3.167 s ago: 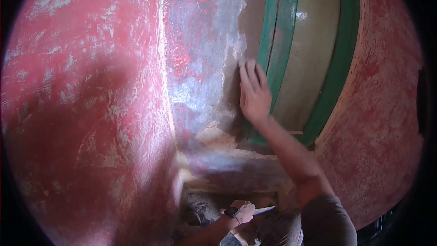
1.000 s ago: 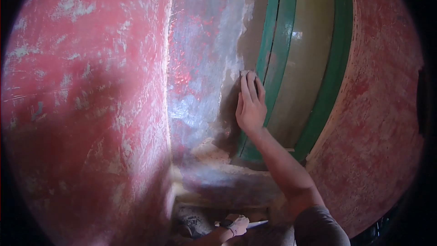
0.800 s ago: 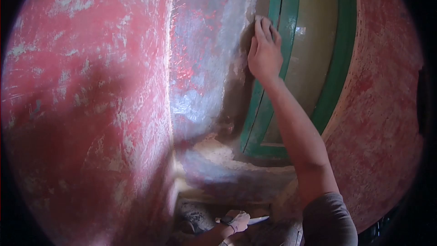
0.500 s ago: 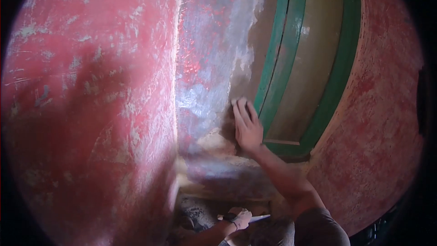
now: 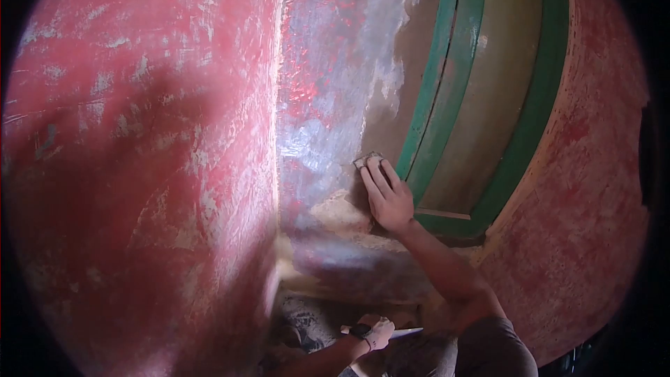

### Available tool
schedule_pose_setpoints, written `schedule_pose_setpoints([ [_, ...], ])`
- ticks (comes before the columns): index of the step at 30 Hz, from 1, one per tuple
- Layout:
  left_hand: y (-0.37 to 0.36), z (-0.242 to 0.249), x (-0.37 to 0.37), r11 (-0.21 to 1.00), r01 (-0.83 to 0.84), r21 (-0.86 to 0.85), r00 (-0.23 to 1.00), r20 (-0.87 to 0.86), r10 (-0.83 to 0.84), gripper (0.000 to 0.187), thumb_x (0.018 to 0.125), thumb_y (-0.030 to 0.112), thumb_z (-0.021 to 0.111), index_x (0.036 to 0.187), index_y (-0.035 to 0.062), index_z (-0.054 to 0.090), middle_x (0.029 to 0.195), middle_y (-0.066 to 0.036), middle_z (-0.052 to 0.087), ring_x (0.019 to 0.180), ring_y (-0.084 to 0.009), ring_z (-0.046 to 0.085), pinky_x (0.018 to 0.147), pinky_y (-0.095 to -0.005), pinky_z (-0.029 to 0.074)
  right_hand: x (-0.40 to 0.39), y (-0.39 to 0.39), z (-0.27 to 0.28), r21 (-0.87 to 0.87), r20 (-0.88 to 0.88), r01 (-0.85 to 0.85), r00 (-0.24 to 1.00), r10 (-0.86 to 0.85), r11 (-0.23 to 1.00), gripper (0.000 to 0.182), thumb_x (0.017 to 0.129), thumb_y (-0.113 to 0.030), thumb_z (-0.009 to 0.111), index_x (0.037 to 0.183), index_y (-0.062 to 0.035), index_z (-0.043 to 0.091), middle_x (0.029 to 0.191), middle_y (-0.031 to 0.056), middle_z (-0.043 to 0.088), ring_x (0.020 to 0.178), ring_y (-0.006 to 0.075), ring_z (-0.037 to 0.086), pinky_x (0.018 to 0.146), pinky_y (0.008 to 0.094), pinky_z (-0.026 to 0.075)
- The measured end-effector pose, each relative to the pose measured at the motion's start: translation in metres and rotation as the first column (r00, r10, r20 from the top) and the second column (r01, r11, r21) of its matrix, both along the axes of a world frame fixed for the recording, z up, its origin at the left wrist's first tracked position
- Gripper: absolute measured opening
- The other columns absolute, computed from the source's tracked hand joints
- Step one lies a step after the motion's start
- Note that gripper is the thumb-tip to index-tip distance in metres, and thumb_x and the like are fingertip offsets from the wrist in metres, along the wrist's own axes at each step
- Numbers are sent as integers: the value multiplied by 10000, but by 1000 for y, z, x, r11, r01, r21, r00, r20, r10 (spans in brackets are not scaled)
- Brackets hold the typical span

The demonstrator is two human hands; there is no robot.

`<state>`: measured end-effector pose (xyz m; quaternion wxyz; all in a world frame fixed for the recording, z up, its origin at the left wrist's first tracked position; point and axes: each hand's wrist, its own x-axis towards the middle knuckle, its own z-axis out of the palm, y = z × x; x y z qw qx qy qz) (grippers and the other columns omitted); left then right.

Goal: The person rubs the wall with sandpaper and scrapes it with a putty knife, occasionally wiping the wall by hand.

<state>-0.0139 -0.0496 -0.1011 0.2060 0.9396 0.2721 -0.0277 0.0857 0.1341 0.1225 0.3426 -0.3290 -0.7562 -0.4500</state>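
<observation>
Grey pad (image 5: 360,162), small, centre of the frame: under the curled fingers of the right hand (image 5: 389,199), against the brown strip (image 5: 385,129) of wall; thumb side not clear. Left hand (image 5: 379,331), bottom centre: closed round a tool (image 5: 405,333), pale blade pointing right, a light end showing at the other side. Watch (image 5: 361,329), dark, on the left wrist. Green frame (image 5: 447,108), just right of the right hand, running to the top edge; dull, yellowish panel (image 5: 488,91) within. Pale patch (image 5: 342,212), uneven, just left of and below the right hand. Mottled surface (image 5: 328,63), grey-violet with red flecks, upper centre. Ledge (image 5: 349,258), shaded, lower centre. Red wall (image 5: 139,132), scuffed whitish, left side, partly shadowed. Grey sleeve (image 5: 495,349), lower right.
</observation>
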Motion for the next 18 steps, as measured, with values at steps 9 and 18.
schedule_pose_setpoints([
  [9,-3,22,-6,1000,17,-12,1000,2,-17,339,870,309,819,1013,2,826,1083,-225,818,1007,-396,809,886,-527,653,-14,21,56,137,-207,83,977,-54,987,583,940,-58,670,1523,-61,655,1593,113,620,1429,399,575,1105,438,565],
  [18,-4,10,-7,1000,8,-14,999,51,-7,292,856,264,791,952,-10,829,1006,-231,819,957,-409,811,860,-528,657,-13,14,64,81,-179,84,981,-68,993,585,927,-97,687,1511,-76,665,1613,82,608,1457,380,551,1122,443,559],
])
